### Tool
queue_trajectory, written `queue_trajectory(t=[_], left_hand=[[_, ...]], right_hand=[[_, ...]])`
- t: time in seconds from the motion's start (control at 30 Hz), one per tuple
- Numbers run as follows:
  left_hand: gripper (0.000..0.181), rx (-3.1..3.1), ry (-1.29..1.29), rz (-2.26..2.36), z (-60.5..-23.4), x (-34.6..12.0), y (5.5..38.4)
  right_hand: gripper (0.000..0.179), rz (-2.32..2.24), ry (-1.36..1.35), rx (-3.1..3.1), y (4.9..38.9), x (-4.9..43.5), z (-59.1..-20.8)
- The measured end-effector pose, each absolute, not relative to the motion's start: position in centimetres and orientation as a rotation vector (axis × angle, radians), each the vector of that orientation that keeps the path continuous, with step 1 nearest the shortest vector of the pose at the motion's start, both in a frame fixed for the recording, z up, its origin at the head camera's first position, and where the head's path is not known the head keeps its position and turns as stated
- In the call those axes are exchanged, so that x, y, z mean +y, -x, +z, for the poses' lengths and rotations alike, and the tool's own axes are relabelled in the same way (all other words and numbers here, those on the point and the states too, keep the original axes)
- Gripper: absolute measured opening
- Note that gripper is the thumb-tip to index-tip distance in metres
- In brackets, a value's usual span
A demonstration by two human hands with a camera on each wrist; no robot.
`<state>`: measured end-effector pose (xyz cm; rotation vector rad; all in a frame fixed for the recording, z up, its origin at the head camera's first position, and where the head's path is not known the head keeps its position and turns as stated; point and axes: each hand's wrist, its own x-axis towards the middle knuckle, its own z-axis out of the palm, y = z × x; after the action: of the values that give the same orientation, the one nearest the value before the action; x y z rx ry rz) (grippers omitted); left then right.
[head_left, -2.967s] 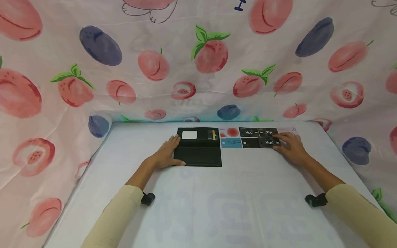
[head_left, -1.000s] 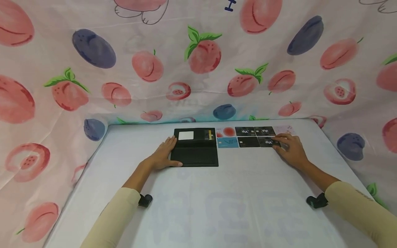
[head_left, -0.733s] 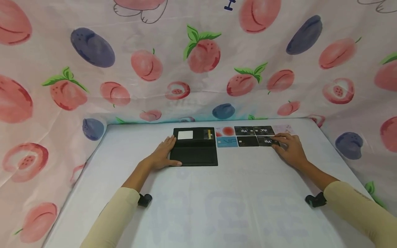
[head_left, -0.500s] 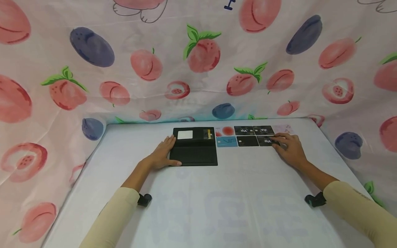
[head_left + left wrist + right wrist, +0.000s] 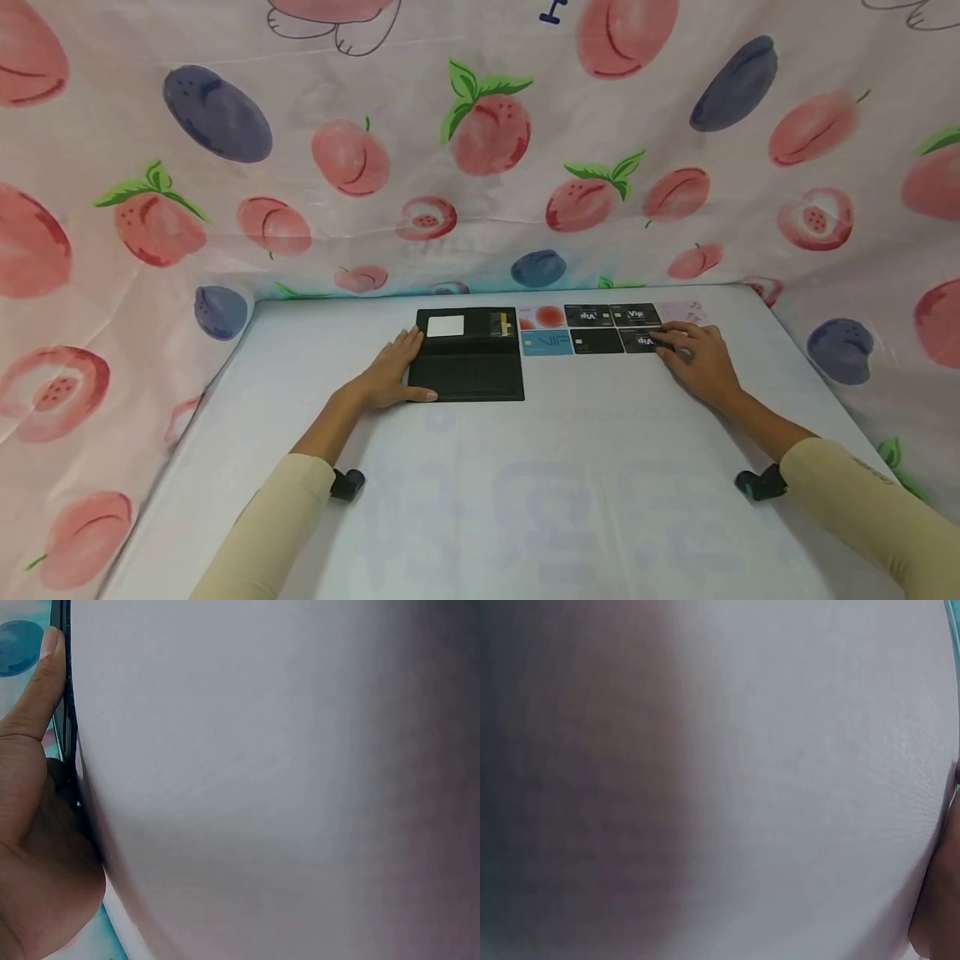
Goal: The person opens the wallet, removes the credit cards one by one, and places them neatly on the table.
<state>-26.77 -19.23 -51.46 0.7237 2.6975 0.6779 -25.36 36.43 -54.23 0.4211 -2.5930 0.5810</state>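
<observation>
A black bifold wallet (image 5: 468, 379) lies unfolded on the white table, with a white insert (image 5: 446, 326) and a yellow-marked card (image 5: 505, 324) in its upper half. My left hand (image 5: 386, 377) rests along its left edge, fingers extended and thumb on the lower corner. Right of it, cards lie in two rows. My right hand (image 5: 701, 358) pinches the right end of a black VIP card (image 5: 636, 341) in the lower row, thumb below and fingers above. Beside that card are a plain black card (image 5: 597, 341) and a blue VIP card (image 5: 547, 342).
The upper row holds a red-patterned card (image 5: 542, 317), two black VIP cards (image 5: 588, 316) and a pale pink card (image 5: 682, 312), partly behind my fingers. A peach-printed cloth (image 5: 480, 208) hangs behind the table. Both wrist views show mostly pale, blurred table surface.
The head view has shifted slightly, so everything sits a little further left. The left hand stays on the wallet. The right index finger has come slightly down onto the lower black VIP card.
</observation>
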Motion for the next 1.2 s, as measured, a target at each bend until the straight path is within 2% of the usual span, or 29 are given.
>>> queue_trajectory(t=[0.77,1.2], left_hand=[[0.118,2.692,-0.684,0.685,-49.9,-18.8,26.3],[0.118,2.683,-0.682,0.686,-50.3,-18.8,26.4]], right_hand=[[0.03,0.615,-0.423,-2.596,25.5,36.5,-53.7],[0.039,0.745,-0.362,-2.561,25.4,36.7,-53.1]])
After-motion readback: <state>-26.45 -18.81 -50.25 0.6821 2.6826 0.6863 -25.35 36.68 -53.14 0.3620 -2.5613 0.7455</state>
